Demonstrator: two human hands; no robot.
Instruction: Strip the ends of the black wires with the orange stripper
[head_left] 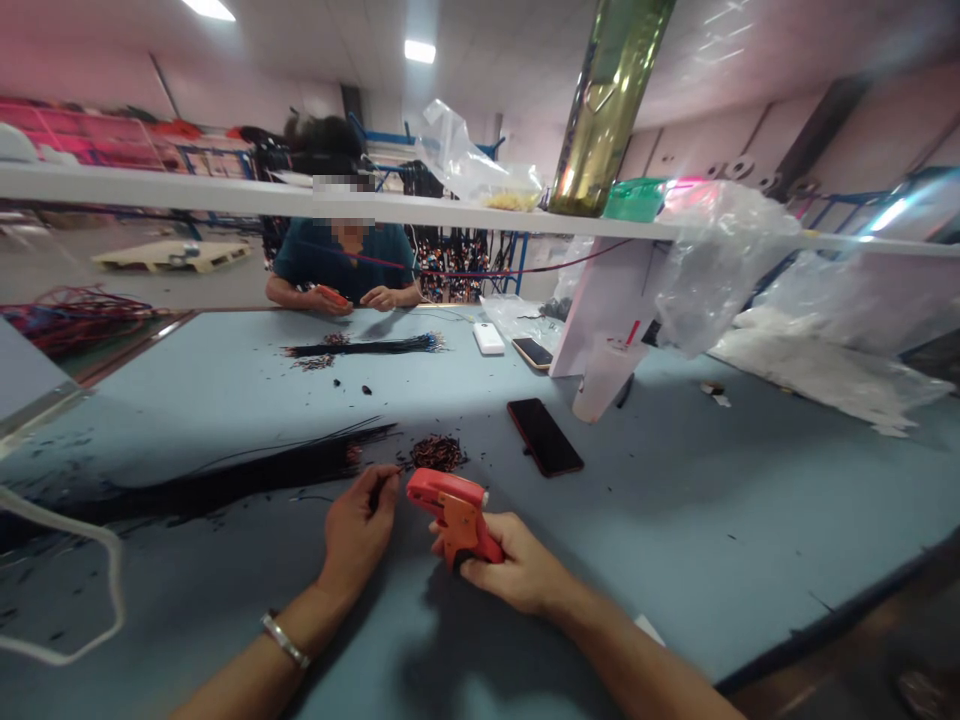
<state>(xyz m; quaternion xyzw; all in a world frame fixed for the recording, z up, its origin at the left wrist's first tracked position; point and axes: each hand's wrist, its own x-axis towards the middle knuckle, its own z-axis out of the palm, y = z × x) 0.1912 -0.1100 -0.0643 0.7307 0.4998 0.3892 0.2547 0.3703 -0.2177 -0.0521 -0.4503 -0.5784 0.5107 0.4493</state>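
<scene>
My right hand (510, 560) is wrapped round the handle of a red and orange hand tool (454, 505), whose head points up and left. To its left, my left hand (361, 525) has thumb and fingers pinched together; what they hold, if anything, is too small to make out. Just beyond the tool lies a small pile of dark and copper-coloured bits (437, 452). A long bundle of black wires (247, 478) stretches leftward from near my left fingertips, its cut ends facing the pile.
A dark phone (545, 437), a plastic cup (606, 378) and a white box (488, 338) stand on the blue table (720, 510). Across it, a person (341, 265) holds a similar tool behind another wire bundle (367, 347). A shelf (247, 197) crosses above.
</scene>
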